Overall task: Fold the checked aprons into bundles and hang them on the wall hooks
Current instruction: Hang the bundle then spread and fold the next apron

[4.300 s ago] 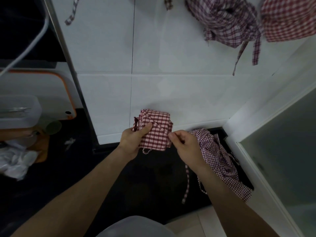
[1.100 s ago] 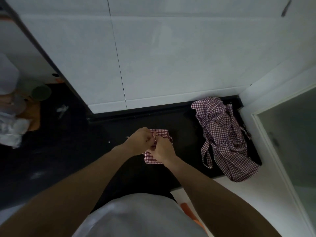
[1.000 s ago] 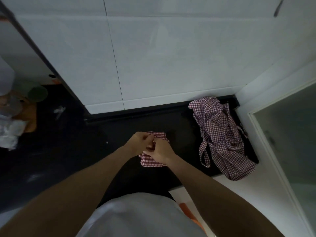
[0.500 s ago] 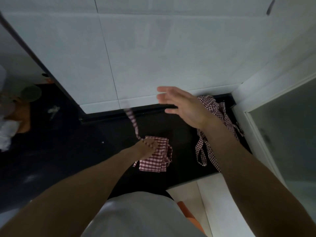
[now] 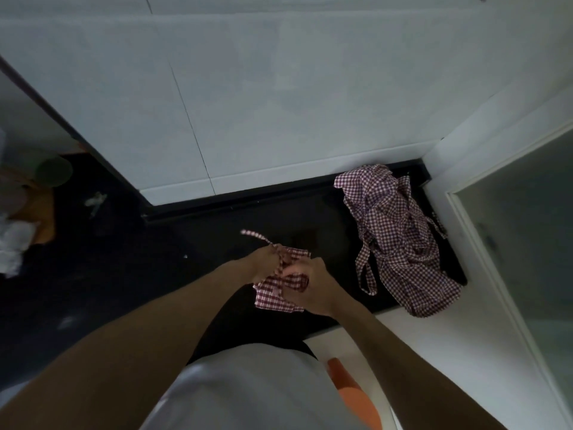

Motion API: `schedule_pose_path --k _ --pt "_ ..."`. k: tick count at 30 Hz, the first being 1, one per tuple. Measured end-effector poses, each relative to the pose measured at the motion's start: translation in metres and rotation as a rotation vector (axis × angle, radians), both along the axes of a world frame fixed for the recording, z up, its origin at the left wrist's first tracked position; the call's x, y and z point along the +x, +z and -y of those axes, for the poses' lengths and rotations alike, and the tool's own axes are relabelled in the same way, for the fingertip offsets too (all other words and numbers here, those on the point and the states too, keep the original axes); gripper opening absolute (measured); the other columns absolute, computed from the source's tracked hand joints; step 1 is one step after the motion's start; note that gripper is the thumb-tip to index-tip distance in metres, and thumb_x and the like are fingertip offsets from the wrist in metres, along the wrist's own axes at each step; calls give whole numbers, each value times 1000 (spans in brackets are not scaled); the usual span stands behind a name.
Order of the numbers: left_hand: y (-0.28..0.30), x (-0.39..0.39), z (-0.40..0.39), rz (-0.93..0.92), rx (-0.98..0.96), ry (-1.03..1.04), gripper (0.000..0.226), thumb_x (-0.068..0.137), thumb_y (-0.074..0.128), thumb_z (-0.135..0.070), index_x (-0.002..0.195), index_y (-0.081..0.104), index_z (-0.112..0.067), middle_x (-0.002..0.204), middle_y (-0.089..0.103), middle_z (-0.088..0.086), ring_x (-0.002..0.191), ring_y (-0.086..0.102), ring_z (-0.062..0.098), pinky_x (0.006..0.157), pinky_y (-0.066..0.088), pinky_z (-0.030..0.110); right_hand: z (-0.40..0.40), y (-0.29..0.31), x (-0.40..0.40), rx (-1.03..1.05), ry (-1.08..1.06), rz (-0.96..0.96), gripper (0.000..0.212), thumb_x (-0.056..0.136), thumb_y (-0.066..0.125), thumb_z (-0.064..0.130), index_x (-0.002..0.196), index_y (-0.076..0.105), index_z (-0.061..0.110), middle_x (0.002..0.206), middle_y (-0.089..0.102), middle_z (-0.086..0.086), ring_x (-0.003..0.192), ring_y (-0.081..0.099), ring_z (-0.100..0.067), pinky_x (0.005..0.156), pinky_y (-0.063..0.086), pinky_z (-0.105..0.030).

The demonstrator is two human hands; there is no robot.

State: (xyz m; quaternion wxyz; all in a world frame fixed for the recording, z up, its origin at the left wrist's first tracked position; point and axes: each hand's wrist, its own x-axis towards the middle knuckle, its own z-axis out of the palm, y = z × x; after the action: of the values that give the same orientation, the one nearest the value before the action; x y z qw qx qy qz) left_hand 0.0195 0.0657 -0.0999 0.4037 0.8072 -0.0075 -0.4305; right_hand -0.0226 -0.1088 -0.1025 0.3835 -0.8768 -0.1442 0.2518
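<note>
Both hands meet over the dark counter [image 5: 217, 243], at its front part, a bit right of middle. Left hand [image 5: 264, 265] has its fingers curled onto the folded red-checked apron bundle [image 5: 273, 297] and its strap [image 5: 255, 236]; the strap's loose end sticks out up and left from the knuckles, over the counter surface. Right hand [image 5: 313, 290] is curled too, thumb and fingers pinching a strap wrapped across the bundle's middle. Fingers on both hands are clamped on cloth, not spread. The 2 hands touch or nearly touch over the bundle; exact fingertip contact is too blurred to call. The bundle looks held just above or on the counter, cannot tell which. Its lower edge shows below the hands, near the counter's front edge.

A 2nd checked apron [image 5: 400, 240], darker maroon and white, lies unfolded and crumpled at the counter's right end, reaching from the back corner to the front edge, straps looped loose on its left side. It is apart from the bundle.

White tiled wall [image 5: 279, 103] runs behind the counter's back edge. At far left, a green cup [image 5: 54, 171] and some white crumpled material [image 5: 14, 243], blurry. Person's light shirt [image 5: 248, 389] fills the bottom center.
</note>
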Motion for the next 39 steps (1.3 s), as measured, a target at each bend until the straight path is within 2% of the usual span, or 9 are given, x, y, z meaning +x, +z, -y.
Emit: schedule_pose_path --k 3,8,11,15,18,22,32,35,39 --pt "-3 0 -1 -19 -17 90 34 102 42 -4 133 54 -8 103 60 2 92 61 14 73 49 17 -9 14 -3 147 -231 -332 28 100 49 29 94 73 17 109 70 -11 110 61 -27 106 43 -52" --pt "-5 2 -8 -27 6 10 40 95 51 -2 132 53 -19 119 58 1 107 57 16 86 49 28 -4 17 0 251 -243 -367 43 106 42 27 72 67 17 70 69 2 71 63 -10 81 49 -31" --pt "-6 0 -10 -20 -33 1 35 97 49 -1 126 53 -20 112 61 0 102 62 17 75 48 21 -3 9 13 324 -502 -331 39 108 38 25 78 61 15 54 55 9 50 48 -8 62 42 -34" --pt "-6 -3 -7 27 -93 58 25 99 47 0 119 56 -13 103 68 8 91 69 17 71 55 20 -12 4 20 260 -596 -472 40 108 31 28 85 64 23 45 50 20 43 47 4 55 32 -18" --pt "-11 -5 -7 19 -136 230 25 96 57 -2 119 53 -11 99 70 11 84 72 18 67 56 21 -11 -7 16 228 -604 -486 42 106 37 23 72 61 16 46 45 16 47 41 -1 55 33 -22" --pt "-17 -11 -12 -53 -231 418 36 92 63 -4 124 51 -14 95 73 9 85 72 16 73 55 24 -9 -18 9 209 -736 -362 35 103 52 21 88 67 -6 62 54 1 58 47 -13 59 42 -28" --pt "-11 -15 -17 -202 -514 527 19 94 47 13 95 57 -4 92 72 8 88 68 19 77 49 31 -17 -20 8 316 -886 -378 11 97 63 19 90 69 15 75 69 -2 64 61 -10 62 52 -24" --pt "-4 -15 -10 -149 -497 487 18 96 52 5 113 57 2 98 71 14 86 72 17 73 55 20 -16 -20 10 257 -715 -333 8 95 65 19 92 70 25 90 72 1 83 67 -11 75 55 -25" --pt "-10 -14 -3 -92 -373 372 52 97 56 -3 143 38 -18 104 71 18 93 73 23 80 58 29 -15 -19 7 294 -614 -324 18 95 64 13 98 75 26 100 75 3 98 70 -13 95 55 -39"
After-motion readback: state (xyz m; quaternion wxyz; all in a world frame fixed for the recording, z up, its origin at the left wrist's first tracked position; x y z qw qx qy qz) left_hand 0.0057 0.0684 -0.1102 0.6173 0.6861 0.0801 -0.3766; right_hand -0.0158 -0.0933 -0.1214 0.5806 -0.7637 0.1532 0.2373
